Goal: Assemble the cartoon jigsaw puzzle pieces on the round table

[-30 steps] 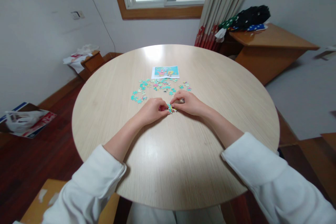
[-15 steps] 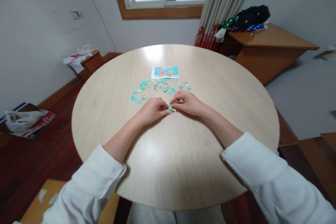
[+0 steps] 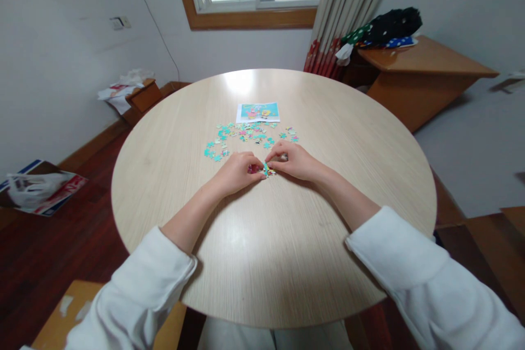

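My left hand [image 3: 239, 171] and my right hand [image 3: 292, 160] meet at the middle of a round pale wooden table [image 3: 172, 136]. Both hands have their fingers curled in a pinch on a small cluster of joined jigsaw pieces [image 3: 267, 170] lying on the table between the fingertips. Just beyond the hands lies a scatter of loose jigsaw pieces [image 3: 241, 135], mostly turquoise. Farther back rests a printed reference picture [image 3: 258, 112] with a white border.
A wooden desk [image 3: 422, 68] with a heap of dark and dotted cloth [image 3: 383, 27] stands at the right by the curtain [image 3: 348, 5]. On the floor at left lie a plastic bag on a printed box [image 3: 39, 188] and papers on a low wooden box [image 3: 129, 93]. A cardboard box [image 3: 61, 311] sits by my left elbow.
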A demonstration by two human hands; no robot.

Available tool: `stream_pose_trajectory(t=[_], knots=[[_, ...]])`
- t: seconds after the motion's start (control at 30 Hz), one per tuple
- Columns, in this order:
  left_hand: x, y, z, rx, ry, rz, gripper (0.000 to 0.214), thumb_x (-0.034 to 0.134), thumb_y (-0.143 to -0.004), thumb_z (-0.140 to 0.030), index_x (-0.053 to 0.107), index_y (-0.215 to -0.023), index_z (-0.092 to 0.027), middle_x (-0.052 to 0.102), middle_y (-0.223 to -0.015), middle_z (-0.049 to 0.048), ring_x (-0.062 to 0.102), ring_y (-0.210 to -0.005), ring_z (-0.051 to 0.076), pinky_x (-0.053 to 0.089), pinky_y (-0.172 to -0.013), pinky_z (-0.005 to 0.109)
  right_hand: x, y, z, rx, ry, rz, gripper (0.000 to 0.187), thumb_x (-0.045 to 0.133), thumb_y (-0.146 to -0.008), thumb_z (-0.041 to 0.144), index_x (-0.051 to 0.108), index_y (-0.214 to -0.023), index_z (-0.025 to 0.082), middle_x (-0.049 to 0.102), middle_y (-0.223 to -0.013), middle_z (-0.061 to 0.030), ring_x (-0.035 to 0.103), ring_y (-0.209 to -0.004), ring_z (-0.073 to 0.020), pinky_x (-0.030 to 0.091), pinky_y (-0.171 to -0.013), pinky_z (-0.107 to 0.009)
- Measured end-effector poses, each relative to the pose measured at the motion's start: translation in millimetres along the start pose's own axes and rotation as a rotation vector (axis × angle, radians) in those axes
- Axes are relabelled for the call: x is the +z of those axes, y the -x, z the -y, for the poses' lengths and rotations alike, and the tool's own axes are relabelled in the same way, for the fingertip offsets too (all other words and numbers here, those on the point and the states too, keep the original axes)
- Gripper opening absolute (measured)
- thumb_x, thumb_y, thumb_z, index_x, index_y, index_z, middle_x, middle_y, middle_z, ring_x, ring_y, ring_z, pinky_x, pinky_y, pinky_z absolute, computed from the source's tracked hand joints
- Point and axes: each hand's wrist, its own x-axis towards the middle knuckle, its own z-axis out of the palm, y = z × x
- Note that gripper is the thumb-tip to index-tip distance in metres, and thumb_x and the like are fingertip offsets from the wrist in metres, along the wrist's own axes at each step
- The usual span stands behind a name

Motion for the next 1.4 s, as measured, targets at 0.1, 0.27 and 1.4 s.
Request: stream_pose_trajectory(t=[0.1,0.27,1.4], knots=[[-1.0,0,-2,-0.012,0.003,0.008,0.011,0.073,-0.076,-0.023,0.075,-0.083,-0.016,0.062,-0.072,0.0019,0.054,-0.064,0.011,0.041,-0.066,0.025,0,0,-1,-0.001,0.006,-0.003,0.008,0.068,-0.076,0.021,0.076,-0.078,0.021,0.058,-0.077,-0.0029,0.055,-0.079,-0.016,0.044,-0.073,-0.03],[-2.6,0,-4,-0.021,0.004,0.004,0.018,0.068,-0.082,-0.032,0.076,-0.084,-0.016,0.063,-0.073,0.0031,0.054,-0.064,0.011,0.041,-0.065,0.025,0,0,0,-0.002,0.013,-0.001,0.008,0.068,-0.076,0.021,0.075,-0.078,0.021,0.059,-0.078,-0.0031,0.056,-0.08,-0.0161,0.045,-0.073,-0.03],[-0.6,-2,10,-0.016,-0.151,-0.044,0.014,0.064,-0.083,-0.023,0.077,-0.088,-0.02,0.07,-0.089,0.0073,0.06,-0.086,0.02,0.041,-0.084,0.037,3,2,1,-0.019,-0.015,0.034,0.009,0.069,-0.073,0.017,0.073,-0.081,0.021,0.058,-0.081,-0.002,0.055,-0.078,-0.0146,0.045,-0.07,-0.028]])
